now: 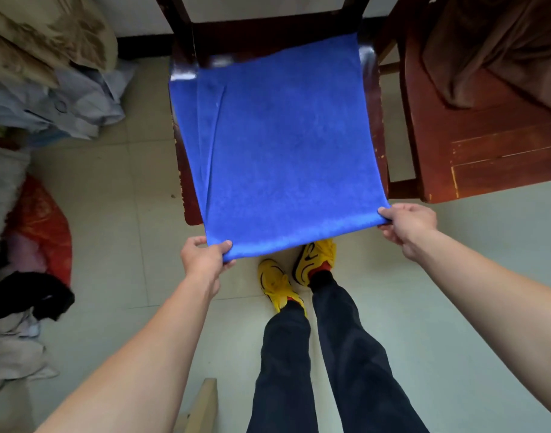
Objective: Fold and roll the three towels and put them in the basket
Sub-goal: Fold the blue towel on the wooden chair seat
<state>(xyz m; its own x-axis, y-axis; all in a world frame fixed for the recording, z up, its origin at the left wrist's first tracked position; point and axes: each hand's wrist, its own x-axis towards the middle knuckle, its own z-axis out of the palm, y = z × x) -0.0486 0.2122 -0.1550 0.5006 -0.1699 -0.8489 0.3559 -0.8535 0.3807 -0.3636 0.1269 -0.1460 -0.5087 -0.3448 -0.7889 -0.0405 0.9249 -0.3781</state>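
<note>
Blue towel (283,135) spread over chair (374,120); left hand (202,260), right hand (407,225) pinch near corners. Risk: uneven pull skews fold, far edge slides off chair.

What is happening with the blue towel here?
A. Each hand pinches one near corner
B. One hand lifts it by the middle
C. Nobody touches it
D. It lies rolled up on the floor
A: the left hand and the right hand each pinch a near corner of the towel, which is spread over the chair.
</note>
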